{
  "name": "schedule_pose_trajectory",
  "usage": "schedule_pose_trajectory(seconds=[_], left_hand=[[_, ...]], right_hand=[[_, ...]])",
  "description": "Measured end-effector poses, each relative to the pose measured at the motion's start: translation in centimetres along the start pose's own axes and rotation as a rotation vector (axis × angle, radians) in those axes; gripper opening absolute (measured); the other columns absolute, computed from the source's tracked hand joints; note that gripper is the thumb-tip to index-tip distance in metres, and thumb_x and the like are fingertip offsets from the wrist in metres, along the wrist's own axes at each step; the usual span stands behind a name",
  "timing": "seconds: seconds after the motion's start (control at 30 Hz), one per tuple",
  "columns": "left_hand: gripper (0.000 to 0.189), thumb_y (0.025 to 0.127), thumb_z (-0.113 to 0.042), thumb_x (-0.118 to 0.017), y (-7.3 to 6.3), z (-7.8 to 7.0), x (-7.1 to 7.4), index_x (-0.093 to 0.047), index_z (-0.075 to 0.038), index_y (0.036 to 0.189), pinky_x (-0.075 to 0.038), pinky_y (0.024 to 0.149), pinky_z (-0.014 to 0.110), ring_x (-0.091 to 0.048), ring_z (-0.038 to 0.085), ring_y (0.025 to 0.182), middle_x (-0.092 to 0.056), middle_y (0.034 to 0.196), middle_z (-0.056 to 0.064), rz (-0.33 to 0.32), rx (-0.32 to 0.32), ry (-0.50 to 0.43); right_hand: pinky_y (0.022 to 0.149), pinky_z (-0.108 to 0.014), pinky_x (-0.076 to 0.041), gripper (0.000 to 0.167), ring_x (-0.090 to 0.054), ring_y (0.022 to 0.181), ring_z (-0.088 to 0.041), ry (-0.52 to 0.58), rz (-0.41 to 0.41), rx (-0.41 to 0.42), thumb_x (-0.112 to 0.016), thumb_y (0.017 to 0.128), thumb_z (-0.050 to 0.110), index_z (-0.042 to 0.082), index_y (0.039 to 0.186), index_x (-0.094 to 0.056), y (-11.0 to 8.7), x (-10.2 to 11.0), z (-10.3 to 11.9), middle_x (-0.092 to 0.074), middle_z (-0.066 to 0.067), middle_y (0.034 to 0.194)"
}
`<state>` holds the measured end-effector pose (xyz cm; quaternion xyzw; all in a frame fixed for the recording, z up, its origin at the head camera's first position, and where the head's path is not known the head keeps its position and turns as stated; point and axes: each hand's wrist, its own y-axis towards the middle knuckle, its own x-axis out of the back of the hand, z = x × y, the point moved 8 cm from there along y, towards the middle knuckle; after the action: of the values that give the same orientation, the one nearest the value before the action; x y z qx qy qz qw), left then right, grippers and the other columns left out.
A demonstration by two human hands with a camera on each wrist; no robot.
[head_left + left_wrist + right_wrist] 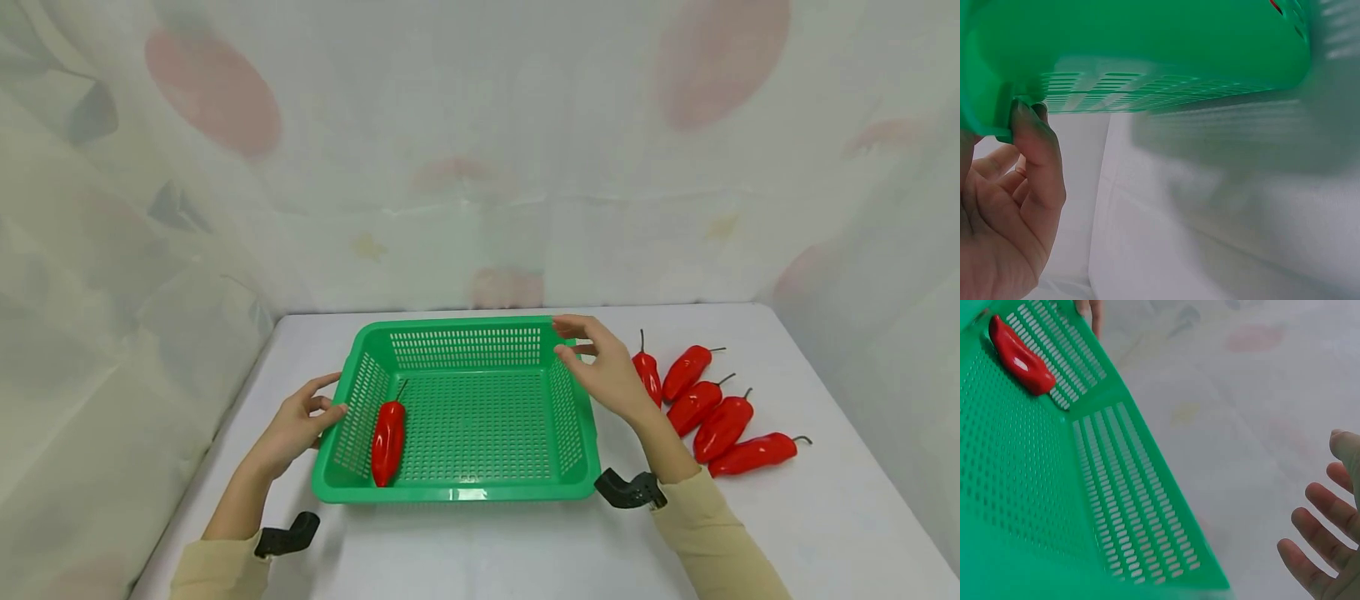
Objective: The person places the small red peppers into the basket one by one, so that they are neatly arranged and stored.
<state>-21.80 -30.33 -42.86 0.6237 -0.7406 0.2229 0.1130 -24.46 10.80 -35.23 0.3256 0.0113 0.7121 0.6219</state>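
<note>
A green plastic basket (480, 425) with slotted walls lies across the middle of the white table. Inside it, along the left wall, is one glossy red pepper (387, 442) with its dark stem pointing away from me; the right wrist view shows this pepper (1022, 359) too. My left hand (296, 425) grips the basket's left rim, thumb and fingers pinching the edge in the left wrist view. Over the basket's back right corner is my right hand (603, 371), its fingers spread and holding nothing. In the right wrist view the right hand's fingers (1322, 537) stand apart from the basket.
Several more red peppers (722, 429) lie fanned out on the table to the right of the basket, one partly behind my right hand. Patterned white cloth (480, 167) hangs behind the table (465, 550) and on both sides.
</note>
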Motion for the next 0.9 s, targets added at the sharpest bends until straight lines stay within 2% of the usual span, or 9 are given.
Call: schedule_pose_trajectory(seconds=[0.2,0.4,0.53,0.73,0.8,0.9], left_hand=[[0.063,0.091,-0.021,-0.058,0.1,0.1,0.0,-0.024,-0.013,0.144,-0.057,0.061,0.041,-0.066,0.025,0.07,-0.052,0.095,0.022,-0.001,0.007,-0.008],[0.063,0.091,-0.021,-0.058,0.1,0.1,-0.1,-0.024,-0.014,0.144,-0.057,0.06,0.041,-0.066,0.026,0.07,-0.052,0.096,0.022,0.001,0.002,-0.012],[0.062,0.091,-0.02,-0.058,0.1,0.1,0.0,-0.025,-0.014,0.144,-0.057,0.06,0.041,-0.066,0.025,0.07,-0.053,0.096,0.022,-0.001,0.002,-0.014],[0.062,0.092,-0.02,-0.058,0.1,0.1,0.0,-0.024,-0.014,0.144,-0.057,0.061,0.041,-0.066,0.026,0.071,-0.052,0.097,0.023,0.005,0.002,-0.016],[0.062,0.092,-0.021,-0.058,0.1,0.1,-0.1,-0.025,-0.014,0.144,-0.057,0.061,0.041,-0.066,0.025,0.071,-0.052,0.097,0.023,0.005,0.004,-0.01],[0.062,0.092,-0.021,-0.058,0.1,0.2,-0.1,-0.025,-0.014,0.144,-0.057,0.061,0.04,-0.066,0.025,0.071,-0.052,0.097,0.022,0.002,0.007,-0.001]], right_hand=[[0.088,-0.04,-0.05,0.042,-0.054,0.111,-0.019,-0.043,-0.073,-0.072,-0.059,0.09,0.015,0.016,0.13,-0.048,-1.0,2.0,-2.1,-0.055,-0.003,0.126],[0.082,-0.011,-0.045,0.049,-0.054,0.112,-0.028,-0.036,-0.193,-0.124,-0.058,0.089,0.006,0.011,0.135,-0.043,-2.0,4.0,-4.0,-0.055,-0.013,0.124],[0.079,-0.004,-0.042,0.051,-0.054,0.112,-0.025,-0.046,-0.234,-0.201,-0.058,0.09,0.014,0.015,0.138,-0.04,-2.9,4.9,-5.6,-0.055,-0.01,0.125],[0.079,-0.006,-0.043,0.054,-0.053,0.113,-0.022,-0.119,-0.261,-0.294,-0.058,0.09,0.028,0.021,0.14,-0.037,-4.3,6.0,-7.9,-0.053,-0.005,0.128],[0.081,-0.014,-0.048,0.056,-0.053,0.112,-0.024,-0.16,-0.264,-0.316,-0.058,0.09,0.03,0.021,0.14,-0.036,-4.7,6.3,-8.6,-0.052,-0.006,0.128],[0.082,-0.034,-0.053,0.058,-0.053,0.112,-0.029,-0.22,-0.257,-0.33,-0.058,0.09,0.028,0.019,0.142,-0.035,-5.3,6.4,-9.5,-0.05,-0.01,0.13]])
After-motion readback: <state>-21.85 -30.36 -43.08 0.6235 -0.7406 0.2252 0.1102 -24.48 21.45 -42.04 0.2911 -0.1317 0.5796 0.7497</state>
